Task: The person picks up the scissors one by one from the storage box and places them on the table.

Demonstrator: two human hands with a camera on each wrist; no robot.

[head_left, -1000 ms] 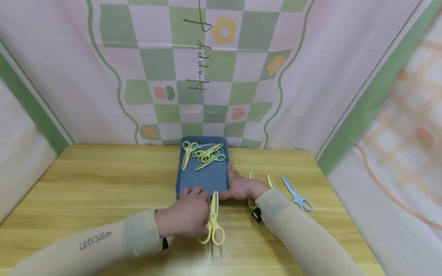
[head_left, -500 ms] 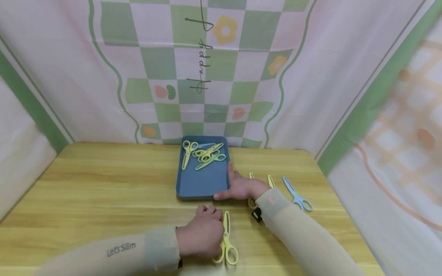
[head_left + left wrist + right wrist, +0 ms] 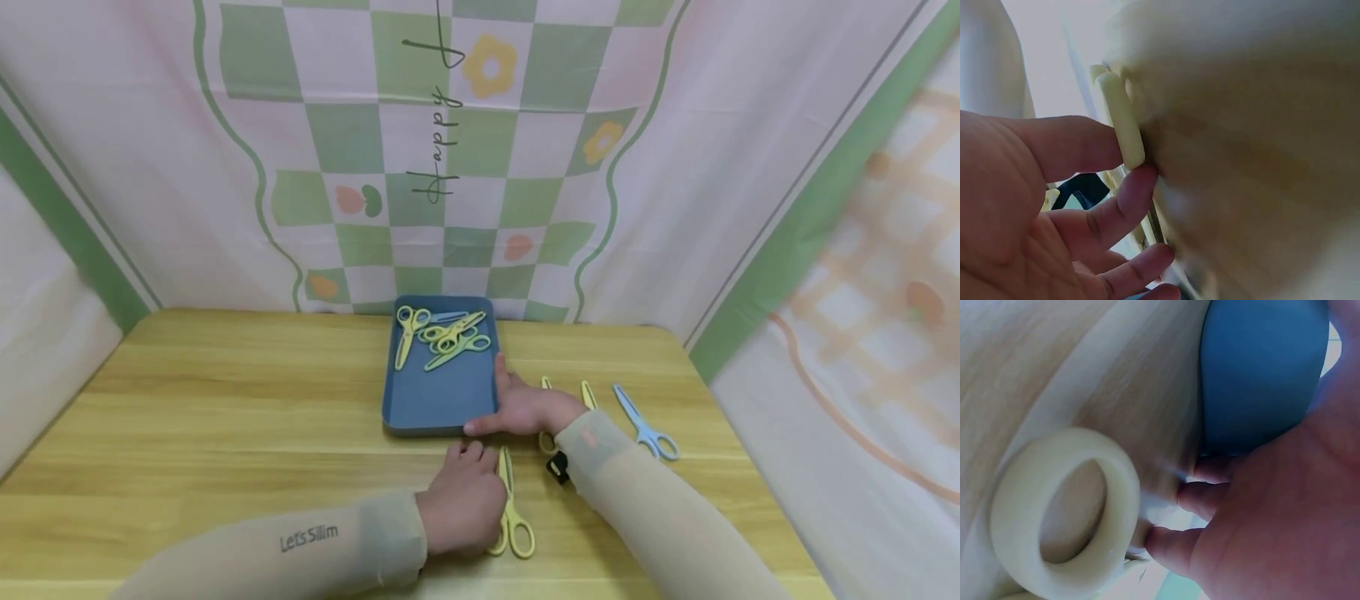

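My left hand (image 3: pixel 467 507) pinches a pair of yellow scissors (image 3: pixel 511 502) low over the table in front of the tray. The blades point away from me. In the left wrist view, thumb and forefinger press on either side of a handle loop (image 3: pixel 1124 122). A shallow blue tray (image 3: pixel 441 402) stands at the back of the table. My right hand (image 3: pixel 527 407) rests against its near right corner, thumb along the front rim and a finger along the right side. Inside the tray lie yellow scissors (image 3: pixel 405 343), green scissors (image 3: pixel 448 357) and blue scissors (image 3: pixel 450 317), partly overlapping.
Right of the tray, blue scissors (image 3: pixel 636 417) lie on the wooden table (image 3: pixel 247 400). Two yellow blade tips, one of them yellow scissors (image 3: pixel 588 394), show behind my right wrist. A patterned cloth (image 3: pixel 412 142) hangs behind the table.
My left hand has moved from the tray's front edge toward me and to the right, carrying the yellow scissors. The right hand stays at the tray.
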